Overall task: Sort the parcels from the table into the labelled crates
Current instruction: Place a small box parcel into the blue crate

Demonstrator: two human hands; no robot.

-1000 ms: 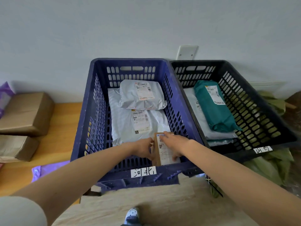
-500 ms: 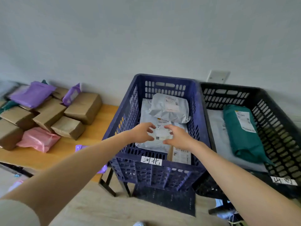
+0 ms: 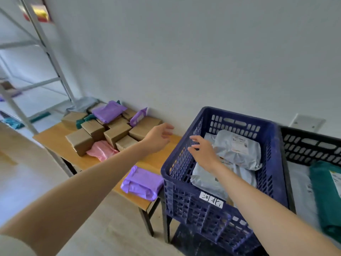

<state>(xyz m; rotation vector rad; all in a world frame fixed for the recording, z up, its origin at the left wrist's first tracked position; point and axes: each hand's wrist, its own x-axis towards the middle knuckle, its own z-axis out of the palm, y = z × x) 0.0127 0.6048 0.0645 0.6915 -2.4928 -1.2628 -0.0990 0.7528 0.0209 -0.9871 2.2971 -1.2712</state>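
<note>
Now: both hands empty, parcels waiting on the table

Mostly brown cardboard boxes crowd the far end of the wooden table, a pink plastic mailer lying against them. A purple plastic mailer lies alone at the near edge, just beside the blue slotted plastic crate. The left hand hovers above the tabletop, fingers loosely spread, gripping nothing. The right hand hangs over the crate's left wall, fingers apart, also empty — its forearm covers part of the grey plastic mailers inside. The black slotted crate and its green mailer are cut off at the right edge — their labels are unreadable.
</note>
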